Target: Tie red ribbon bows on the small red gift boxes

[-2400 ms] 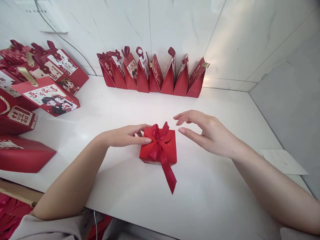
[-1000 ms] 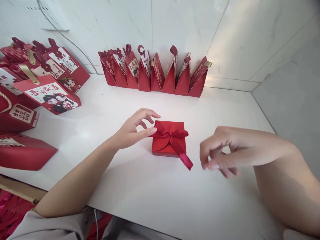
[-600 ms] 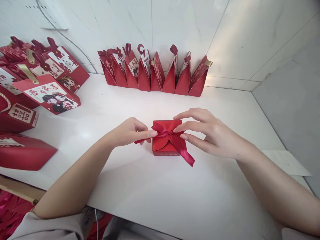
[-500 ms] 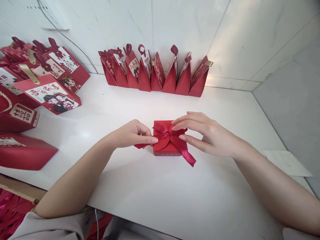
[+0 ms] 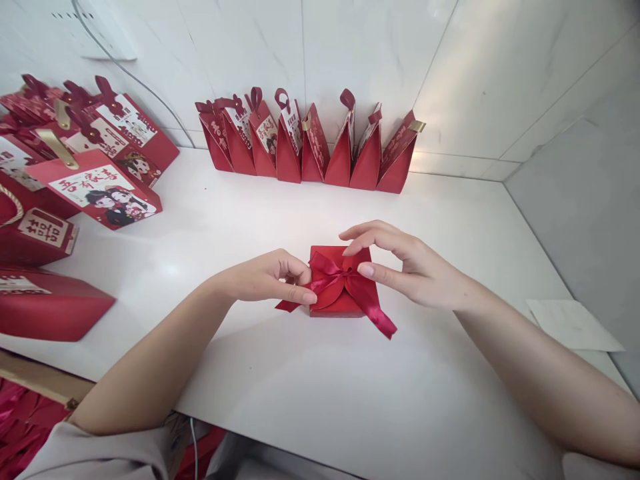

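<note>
A small red gift box (image 5: 340, 306) with overlapping curved lid flaps sits on the white table. A shiny dark-red ribbon (image 5: 379, 320) is tied in a bow on its top, one tail hanging over the front right corner. At the box's left side, my left hand (image 5: 270, 277) pinches the other side of the ribbon between thumb and fingers, its end sticking out below them. My right hand (image 5: 405, 267) is over the box's right side, thumb and fingers apart and curved, the thumb close by the bow's knot. Whether the thumb touches the ribbon I cannot tell.
Several red folded gift boxes (image 5: 289, 160) with loop handles stand in a row along the tiled wall. More printed red boxes (image 5: 110, 190) crowd the left. A white paper sheet (image 5: 575, 325) lies at the right. Red ribbons (image 5: 30, 427) fill a carton at lower left.
The gift box has shifted slightly right and toward me, with my left hand following. My right hand's fingers have lifted and spread a little from the bow.
</note>
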